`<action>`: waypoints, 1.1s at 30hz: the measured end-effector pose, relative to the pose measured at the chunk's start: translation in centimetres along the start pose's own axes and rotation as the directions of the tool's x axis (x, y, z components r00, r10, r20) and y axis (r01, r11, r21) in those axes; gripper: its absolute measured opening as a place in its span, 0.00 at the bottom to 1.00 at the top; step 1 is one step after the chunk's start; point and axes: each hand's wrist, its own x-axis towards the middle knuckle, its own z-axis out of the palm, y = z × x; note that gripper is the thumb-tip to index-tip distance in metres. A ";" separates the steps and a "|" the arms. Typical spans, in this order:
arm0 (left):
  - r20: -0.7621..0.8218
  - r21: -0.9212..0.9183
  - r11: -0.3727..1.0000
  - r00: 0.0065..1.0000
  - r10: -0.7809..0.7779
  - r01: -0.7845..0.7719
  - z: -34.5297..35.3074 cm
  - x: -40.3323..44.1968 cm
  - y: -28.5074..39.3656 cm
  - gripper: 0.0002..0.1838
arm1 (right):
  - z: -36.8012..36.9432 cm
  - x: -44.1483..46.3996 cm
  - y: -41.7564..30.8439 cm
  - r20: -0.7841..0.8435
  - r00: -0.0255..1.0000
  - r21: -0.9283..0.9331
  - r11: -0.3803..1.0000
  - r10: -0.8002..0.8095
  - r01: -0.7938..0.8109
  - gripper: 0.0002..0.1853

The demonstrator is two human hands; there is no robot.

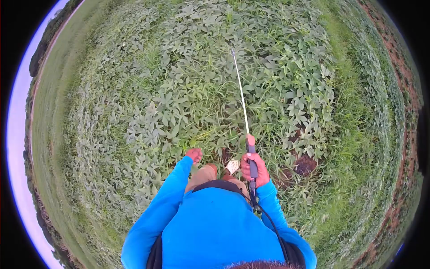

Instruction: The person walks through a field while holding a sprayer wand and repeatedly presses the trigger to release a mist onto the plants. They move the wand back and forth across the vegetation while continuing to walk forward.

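Note:
My right hand (255, 169) is wrapped round the dark handle of a spray wand (242, 98), whose thin pale tube reaches forward over the leafy plants (192, 89). An orange-red collar joins tube and handle, and a black hose runs back from the handle along my right sleeve. Left of my body, my left hand (194, 155) hangs above the leaves with its fingers curled; nothing shows in it. Between the hands a light-coloured shoe (232, 166) shows among the stems.
Grass strips (347, 103) run along both sides of the plants. A dark patch on bare soil (306, 165) lies to the right of my right hand. Reddish soil rows (405, 134) show at the far right, and trees and sky at the far left.

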 end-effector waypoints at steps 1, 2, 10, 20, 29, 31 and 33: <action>-0.053 0.031 0.998 0.997 -0.049 0.051 0.2 0.0 0.3 0.15 | -0.6 -0.6 -0.7 -0.012 1.000 0.041 0.999 -0.018 0.018 0.12; -0.048 0.036 0.998 0.998 -0.047 0.049 0.1 -0.3 0.5 0.15 | -1.0 -1.0 -1.0 -0.028 0.999 0.086 0.995 -0.039 0.041 0.13; -0.107 0.321 0.945 0.994 -0.033 0.066 -1.4 -2.5 1.1 0.24 | -1.4 3.9 -9.9 0.150 0.969 0.150 0.974 -0.194 0.171 0.14; -0.033 0.167 0.974 0.988 -0.152 0.155 -0.7 2.9 7.1 0.16 | 0.5 5.5 -11.2 0.171 0.984 0.055 0.996 0.060 -0.070 0.15; 0.045 0.136 0.988 0.996 -0.078 0.071 3.0 11.4 16.7 0.16 | 6.4 10.3 -20.2 0.014 0.995 -0.089 0.991 -0.096 0.097 0.13; 0.055 0.121 0.990 0.995 -0.084 0.077 2.8 13.3 17.9 0.16 | 8.5 11.0 -21.7 -0.122 0.965 -0.157 0.965 -0.232 0.212 0.13; 0.064 0.071 0.995 0.995 -0.076 0.071 2.5 15.0 19.0 0.15 | 9.5 12.5 -23.5 -0.160 0.952 -0.149 0.960 -0.260 0.237 0.13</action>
